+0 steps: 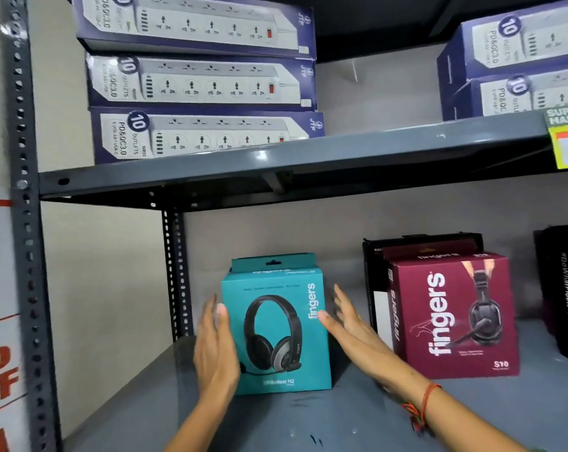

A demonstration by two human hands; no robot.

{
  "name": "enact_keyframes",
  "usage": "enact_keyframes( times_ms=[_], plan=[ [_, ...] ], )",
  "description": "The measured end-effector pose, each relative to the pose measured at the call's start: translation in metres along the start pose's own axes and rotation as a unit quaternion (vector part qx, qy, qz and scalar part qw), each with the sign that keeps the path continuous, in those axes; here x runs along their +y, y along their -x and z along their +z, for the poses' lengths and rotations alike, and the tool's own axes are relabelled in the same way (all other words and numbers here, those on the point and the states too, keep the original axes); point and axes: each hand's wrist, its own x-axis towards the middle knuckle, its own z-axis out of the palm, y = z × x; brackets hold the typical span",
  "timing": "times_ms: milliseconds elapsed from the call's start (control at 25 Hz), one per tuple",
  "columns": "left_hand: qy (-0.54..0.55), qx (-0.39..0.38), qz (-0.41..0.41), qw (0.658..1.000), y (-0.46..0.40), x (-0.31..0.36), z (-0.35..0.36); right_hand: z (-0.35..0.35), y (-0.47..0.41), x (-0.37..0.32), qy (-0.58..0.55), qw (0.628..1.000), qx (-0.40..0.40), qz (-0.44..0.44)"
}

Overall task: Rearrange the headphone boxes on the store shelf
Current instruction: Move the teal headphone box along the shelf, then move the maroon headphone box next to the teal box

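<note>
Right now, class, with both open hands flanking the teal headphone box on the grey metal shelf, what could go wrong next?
1. The left hand and right hand lie flat beside the teal cardboard headphone box, not gripping; it may slip if lifted.
2. Slid rightward, it could bump the maroon headphone box standing close by.
3. Lifted high, its hang tab might catch the grey metal upper shelf.

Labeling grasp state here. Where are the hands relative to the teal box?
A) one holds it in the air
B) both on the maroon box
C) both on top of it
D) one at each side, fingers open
D: the left hand and right hand flank the teal box, fingers spread, while it stands on the shelf.
</note>
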Motion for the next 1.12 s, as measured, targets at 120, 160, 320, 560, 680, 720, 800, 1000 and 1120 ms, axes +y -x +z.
enact_keyframes(
  times_ms=[120, 160, 320, 560, 680, 720, 800, 1000, 1120],
  plan=[
    [-0.014, 0.053, 0.174, 0.983, 0.014, 0.034, 0.031, -0.031, 0.011, -0.011, 0.003, 0.995, 0.078, -0.061],
    [-0.017, 0.045, 0.227, 0.973, 0.019, 0.041, 0.047, -0.045, 0.017, -0.015, 0.007, 0.99, 0.116, -0.085],
    [0.015, -0.091, 0.279, 0.956, 0.059, 0.078, 0.123, -0.123, 0.042, -0.01, 0.028, 0.942, 0.302, -0.147],
    [0.058, -0.292, -0.048, 0.953, 0.091, 0.071, 0.196, -0.202, 0.058, 0.067, -0.014, 0.956, 0.286, 0.072],
    [0.129, -0.318, -0.138, 0.929, 0.107, 0.084, 0.206, -0.217, 0.06, 0.094, -0.102, 0.973, 0.161, 0.132],
    [0.119, -0.313, -0.14, 0.932, 0.11, 0.089, 0.205, -0.219, 0.062, 0.094, -0.109, 0.976, 0.137, 0.132],
    [0.091, -0.284, -0.141, 0.944, 0.111, 0.092, 0.205, -0.226, 0.064, 0.093, -0.08, 0.983, 0.123, 0.109],
    [-0.039, -0.147, -0.135, 0.979, 0.097, 0.095, 0.18, -0.245, 0.071, 0.043, 0.082, 0.986, 0.129, 0.061],
    [-0.052, -0.108, -0.127, 0.985, 0.103, 0.115, 0.151, -0.238, 0.073, 0.025, 0.115, 0.985, 0.129, 0.029]
  ],
)
